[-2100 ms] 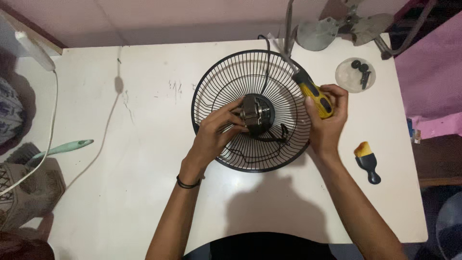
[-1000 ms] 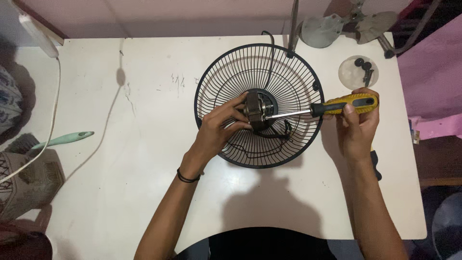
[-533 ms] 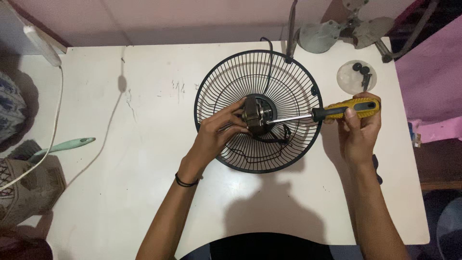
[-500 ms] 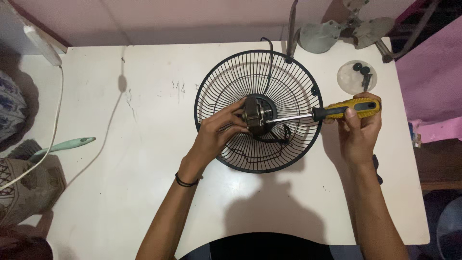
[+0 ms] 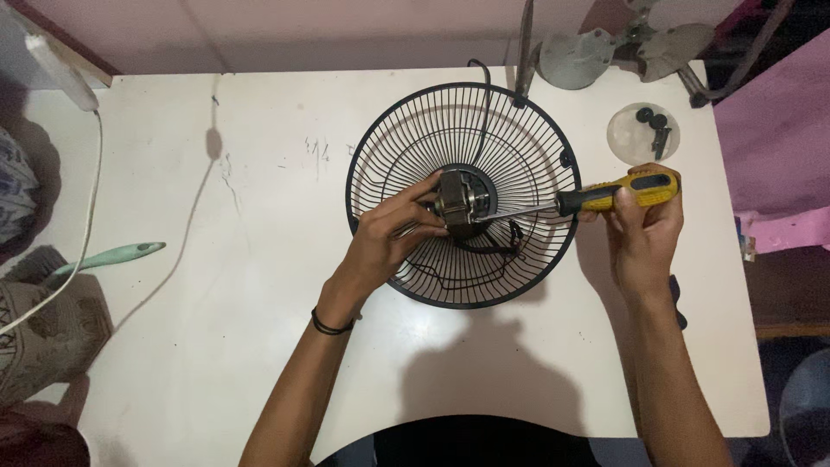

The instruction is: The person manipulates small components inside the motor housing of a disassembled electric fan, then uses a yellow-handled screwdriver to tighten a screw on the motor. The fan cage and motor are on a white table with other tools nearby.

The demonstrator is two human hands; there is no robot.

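The left hand (image 5: 389, 238) is curled loosely around the small fan motor (image 5: 456, 199) at the hub of the black wire fan guard (image 5: 415, 138), fingers touching its near side. The right hand (image 5: 640, 229) is closed around the yellow and black handle of a screwdriver (image 5: 596, 197), whose shaft is laid level across the guard with the tip set against the motor. The guard is lying flat toward the far right part of the white desk (image 5: 216, 346). A clear round dish (image 5: 644, 134) with dark small parts is seen near the far right corner. A white cable (image 5: 86, 225) is draped over the left edge.
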